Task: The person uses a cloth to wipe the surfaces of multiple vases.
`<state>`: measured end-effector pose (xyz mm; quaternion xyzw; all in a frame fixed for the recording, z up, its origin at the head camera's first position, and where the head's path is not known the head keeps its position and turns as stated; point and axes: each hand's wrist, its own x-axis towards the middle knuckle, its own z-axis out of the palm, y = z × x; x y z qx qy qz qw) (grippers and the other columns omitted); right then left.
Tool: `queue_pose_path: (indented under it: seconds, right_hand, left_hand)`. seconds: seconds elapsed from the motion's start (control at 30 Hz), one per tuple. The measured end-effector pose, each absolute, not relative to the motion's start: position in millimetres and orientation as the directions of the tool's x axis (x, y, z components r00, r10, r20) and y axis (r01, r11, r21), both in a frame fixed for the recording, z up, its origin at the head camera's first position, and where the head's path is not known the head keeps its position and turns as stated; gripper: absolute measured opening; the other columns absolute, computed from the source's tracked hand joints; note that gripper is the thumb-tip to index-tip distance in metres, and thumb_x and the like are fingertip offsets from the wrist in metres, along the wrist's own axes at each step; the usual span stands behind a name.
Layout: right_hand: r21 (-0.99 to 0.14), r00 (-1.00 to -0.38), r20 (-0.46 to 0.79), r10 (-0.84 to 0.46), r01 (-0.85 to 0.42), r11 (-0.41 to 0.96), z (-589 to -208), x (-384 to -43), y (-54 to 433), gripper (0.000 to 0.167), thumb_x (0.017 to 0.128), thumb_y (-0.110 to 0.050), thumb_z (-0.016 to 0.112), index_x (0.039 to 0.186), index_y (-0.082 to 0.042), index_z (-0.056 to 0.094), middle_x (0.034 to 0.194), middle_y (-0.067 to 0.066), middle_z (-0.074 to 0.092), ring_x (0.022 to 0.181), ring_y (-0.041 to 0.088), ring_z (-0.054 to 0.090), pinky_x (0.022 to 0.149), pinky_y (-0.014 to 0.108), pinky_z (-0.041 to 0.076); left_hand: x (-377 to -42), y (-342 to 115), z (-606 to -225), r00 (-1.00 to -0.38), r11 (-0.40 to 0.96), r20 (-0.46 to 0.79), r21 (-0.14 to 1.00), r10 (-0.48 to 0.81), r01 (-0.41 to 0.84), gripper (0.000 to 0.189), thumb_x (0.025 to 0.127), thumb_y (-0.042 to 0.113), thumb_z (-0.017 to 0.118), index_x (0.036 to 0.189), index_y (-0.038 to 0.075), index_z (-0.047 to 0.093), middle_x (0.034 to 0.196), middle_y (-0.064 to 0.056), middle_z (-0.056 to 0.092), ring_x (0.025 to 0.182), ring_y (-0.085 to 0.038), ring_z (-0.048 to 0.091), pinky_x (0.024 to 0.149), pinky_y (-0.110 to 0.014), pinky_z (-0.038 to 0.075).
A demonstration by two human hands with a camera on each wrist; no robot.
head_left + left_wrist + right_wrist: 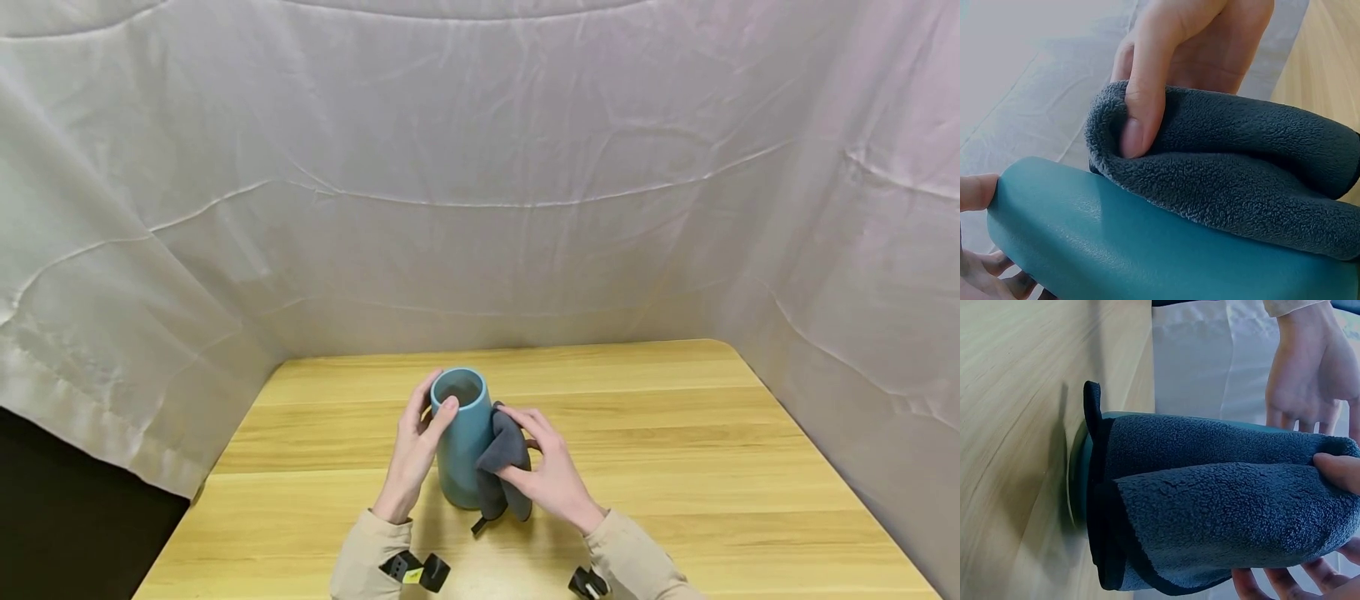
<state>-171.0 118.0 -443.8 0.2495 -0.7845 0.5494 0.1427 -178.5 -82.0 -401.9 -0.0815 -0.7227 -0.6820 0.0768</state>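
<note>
A tall blue vase [459, 458] with an open round mouth stands on the wooden table. My left hand [408, 454] grips it near the top from the left, its thumb at the rim and its other fingers round the far side. Against the vase's right side lies a folded dark grey towel [504, 458]. My right hand [553, 477] holds this towel, and in the left wrist view the thumb presses into a fold of its fluffy fabric [1222, 187]. A black loop [1091, 403] sticks out at the towel's lower edge. The towel hides part of the vase.
The light wooden table [675, 467] spreads out around the vase. Pale grey curtains [487, 250] hang behind it and at both sides. A dark area [67, 517] shows at the lower left, beyond the table's edge.
</note>
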Motion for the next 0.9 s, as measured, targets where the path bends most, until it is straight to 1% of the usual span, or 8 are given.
queue_pose_path:
  seconds: [0.2,0.37,0.47,0.57,0.67,0.73,0.83,0.9]
  right_hand:
    - [-0.796,-0.832,0.501,-0.238,-0.551,0.249,-446.0,-172.1,119.7,0.068,0.081,-0.008,0.083,0.143,-0.012,0.056,0.127,0.009,0.062,0.120,0.025,0.060,0.093,0.038,0.058]
    - [-0.799,-0.831,0.502,-0.241,-0.552,0.239,-447.7,-172.8,120.5,0.067,0.082,-0.009,0.083,0.143,-0.012,0.056,0.128,0.009,0.062,0.121,0.025,0.060,0.094,0.037,0.058]
    - [-0.802,-0.833,0.499,-0.239,-0.548,0.236,-448.3,-172.6,121.0,0.067,0.082,-0.009,0.083,0.143,-0.012,0.056,0.128,0.009,0.062,0.121,0.024,0.060,0.094,0.037,0.058]
    - [-0.809,-0.838,0.493,-0.235,-0.541,0.230,-449.0,-173.0,121.7,0.066,0.083,-0.010,0.082,0.144,-0.011,0.055,0.130,0.010,0.062,0.121,0.024,0.060,0.095,0.039,0.058]
    - [-0.815,-0.845,0.484,-0.226,-0.530,0.236,-449.8,-173.7,122.6,0.066,0.084,-0.011,0.082,0.144,-0.012,0.055,0.130,0.010,0.061,0.121,0.022,0.060,0.095,0.039,0.058]
    - [-0.815,-0.849,0.482,-0.216,-0.525,0.244,-450.0,-174.2,123.1,0.065,0.083,-0.011,0.082,0.143,-0.012,0.056,0.130,0.010,0.062,0.120,0.020,0.060,0.094,0.039,0.058]
    - [-0.816,-0.857,0.477,-0.195,-0.514,0.262,-449.8,-174.7,124.0,0.065,0.083,-0.012,0.083,0.143,-0.014,0.057,0.128,0.009,0.063,0.120,0.015,0.059,0.092,0.035,0.058]
    - [-0.815,-0.858,0.480,-0.184,-0.514,0.269,-449.4,-175.3,124.5,0.065,0.082,-0.011,0.083,0.142,-0.013,0.057,0.126,0.008,0.064,0.119,0.014,0.059,0.091,0.034,0.058]
  left_hand:
    - [-179.1,-82.1,-402.1,-0.974,0.061,0.226,0.972,0.010,0.226,0.054,0.101,0.021,0.060,0.152,0.017,0.042,0.155,-0.011,0.045,0.143,-0.030,0.042,0.119,-0.053,0.033]
    - [-179.8,-81.6,-402.8,-0.970,0.080,0.244,0.967,-0.003,0.242,0.054,0.101,0.022,0.060,0.152,0.016,0.043,0.154,-0.013,0.046,0.143,-0.032,0.042,0.120,-0.055,0.031]
    - [-180.0,-79.7,-403.4,-0.968,0.106,0.249,0.964,-0.018,0.245,0.056,0.100,0.025,0.062,0.152,0.017,0.043,0.153,-0.012,0.047,0.144,-0.031,0.041,0.122,-0.057,0.028]
    - [-179.8,-76.6,-403.7,-0.966,0.127,0.256,0.960,-0.042,0.249,0.060,0.096,0.029,0.067,0.151,0.021,0.044,0.150,-0.009,0.050,0.142,-0.029,0.042,0.122,-0.058,0.026]
    - [-179.2,-74.6,-403.4,-0.961,0.145,0.271,0.955,-0.062,0.260,0.062,0.094,0.029,0.071,0.150,0.023,0.045,0.151,-0.008,0.047,0.141,-0.030,0.041,0.122,-0.059,0.026]
    - [-178.0,-74.5,-402.4,-0.958,0.149,0.279,0.952,-0.065,0.267,0.062,0.094,0.027,0.071,0.150,0.023,0.045,0.151,-0.010,0.044,0.140,-0.032,0.042,0.121,-0.060,0.026]
    - [-177.6,-76.4,-400.2,-0.961,0.128,0.270,0.957,-0.059,0.261,0.064,0.094,0.024,0.070,0.152,0.021,0.042,0.150,-0.013,0.040,0.140,-0.035,0.042,0.122,-0.058,0.026]
    - [-177.9,-78.6,-399.5,-0.965,0.103,0.257,0.963,-0.051,0.250,0.066,0.095,0.021,0.069,0.154,0.020,0.039,0.148,-0.014,0.039,0.141,-0.035,0.042,0.123,-0.057,0.026]
